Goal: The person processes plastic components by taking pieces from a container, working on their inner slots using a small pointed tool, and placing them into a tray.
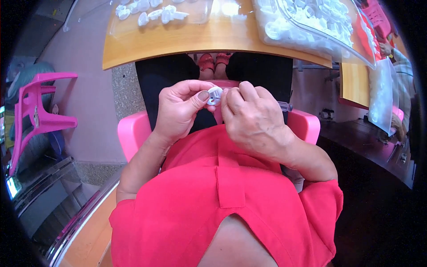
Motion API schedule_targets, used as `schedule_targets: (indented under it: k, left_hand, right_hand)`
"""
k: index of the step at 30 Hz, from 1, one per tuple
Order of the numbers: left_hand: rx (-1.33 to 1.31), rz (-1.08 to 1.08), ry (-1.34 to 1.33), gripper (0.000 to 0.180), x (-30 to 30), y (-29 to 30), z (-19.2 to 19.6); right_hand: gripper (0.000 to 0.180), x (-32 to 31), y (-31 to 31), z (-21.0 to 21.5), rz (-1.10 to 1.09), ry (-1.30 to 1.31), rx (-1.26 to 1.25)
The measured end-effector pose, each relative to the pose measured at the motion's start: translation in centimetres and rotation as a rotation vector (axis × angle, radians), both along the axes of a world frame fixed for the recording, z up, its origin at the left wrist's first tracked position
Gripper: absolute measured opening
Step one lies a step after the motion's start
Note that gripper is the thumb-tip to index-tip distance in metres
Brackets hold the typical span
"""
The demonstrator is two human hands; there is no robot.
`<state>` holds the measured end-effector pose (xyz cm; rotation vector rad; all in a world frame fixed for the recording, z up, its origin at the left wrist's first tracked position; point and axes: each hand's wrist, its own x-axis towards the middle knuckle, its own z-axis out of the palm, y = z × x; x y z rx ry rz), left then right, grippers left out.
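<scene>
pink stool [49,121], left | pink chair [134,133], centre | glass case [58,207], probably, lower left

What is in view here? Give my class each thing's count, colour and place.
Round part: one, white, centre
Stick-like item: one, clear, right of centre
Wooden table: one, yellow-brown, top
Loose pieces: several, white, table's left
Heaped pieces: many, white, table's right
Person's chair: one, pink, underneath
Stool or chair: one, pink, left
Plastic bag or sheet: one, whitish, right
Co-worker's hand: at least one, upper right
Sandals: two, red, under table
Shirt: one, red, bottom centre
Trousers: one pair, black, centre
Left hand: one, bare, pinching round part
Right hand: one, bare, holding stick-like item
</scene>
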<state>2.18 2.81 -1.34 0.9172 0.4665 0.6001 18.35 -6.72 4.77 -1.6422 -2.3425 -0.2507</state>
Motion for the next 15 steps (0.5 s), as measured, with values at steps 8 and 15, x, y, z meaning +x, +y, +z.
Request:
schedule_targets:
  k: [8, 15]
  left_hand:
    - [0.771, 0.416, 0.253, 0.016, -0.7, 2.8, 5.3]
    - [1.387, 0.516, 0.500, 0.023, 1.1, 17.1, 15.4]
  right_hand:
    - [0.029, 2.4, 0.1, 1.2, -0.080, 0.357, 0.033]
    - [0.016, 3.9, -2.8, -0.9, -0.046, 0.616, -0.263]
